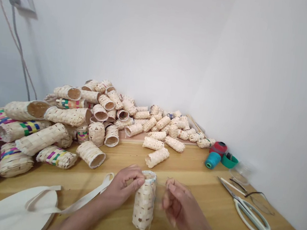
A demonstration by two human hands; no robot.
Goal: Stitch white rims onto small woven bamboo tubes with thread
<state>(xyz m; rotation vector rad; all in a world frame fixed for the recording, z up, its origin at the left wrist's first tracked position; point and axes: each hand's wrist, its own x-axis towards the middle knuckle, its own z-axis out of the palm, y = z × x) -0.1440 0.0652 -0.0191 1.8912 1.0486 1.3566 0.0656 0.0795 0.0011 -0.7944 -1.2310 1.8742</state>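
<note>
My left hand (123, 188) grips a pale woven bamboo cylinder (144, 203) upright near its top, with the fingers wrapped around its left side. A thin blue binding runs along the cylinder's upper rim. My right hand (178, 207) is blurred and sits just to the right of the cylinder, apart from it. Its fingertips are drawn together near the rim height. A thin strand or needle may lie between them, but the blur hides it.
Woven tubes, some with coloured bands, are heaped on the wooden table's far side and left. On the right lie white-handled scissors (250, 216), thread spools (213, 160), and a green lid (229, 161). A white cloth bag with straps (13, 206) lies at front left.
</note>
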